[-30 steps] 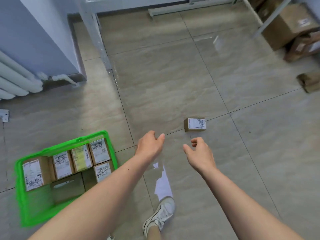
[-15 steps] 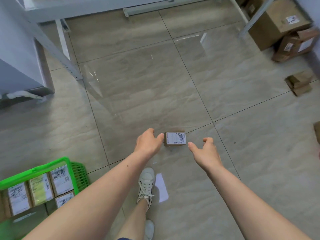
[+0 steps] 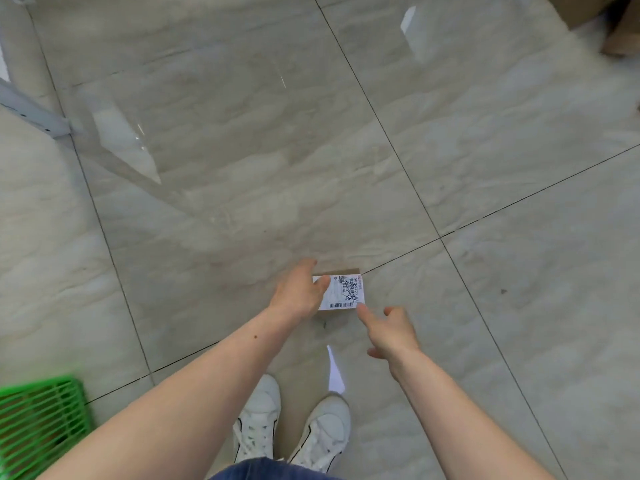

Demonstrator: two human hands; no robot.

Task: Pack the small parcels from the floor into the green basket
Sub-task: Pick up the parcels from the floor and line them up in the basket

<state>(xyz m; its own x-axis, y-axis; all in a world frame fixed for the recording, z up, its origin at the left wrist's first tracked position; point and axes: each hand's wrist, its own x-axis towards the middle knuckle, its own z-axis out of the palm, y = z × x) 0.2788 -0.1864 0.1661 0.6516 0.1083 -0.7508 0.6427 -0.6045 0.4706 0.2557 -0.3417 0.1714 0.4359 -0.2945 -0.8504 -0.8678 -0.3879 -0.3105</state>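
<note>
A small brown parcel (image 3: 344,291) with a white barcode label lies on the tiled floor just ahead of my feet. My left hand (image 3: 299,292) grips its left end, thumb on the label and fingers over the far edge. My right hand (image 3: 391,332) hovers at the parcel's near right corner, index finger stretched out to touch the label's edge, other fingers loosely curled. One corner of the green basket (image 3: 45,414) shows at the lower left; its contents are out of view.
My two white sneakers (image 3: 291,431) stand right below the parcel. A grey metal leg (image 3: 34,114) meets the floor at the left. Brown cardboard boxes (image 3: 620,32) sit at the top right corner. Shiny beige tiles spread all around.
I have stepped closer and the view has tilted down. My left hand has closed onto the parcel's left end. My right hand has come in to its near right corner.
</note>
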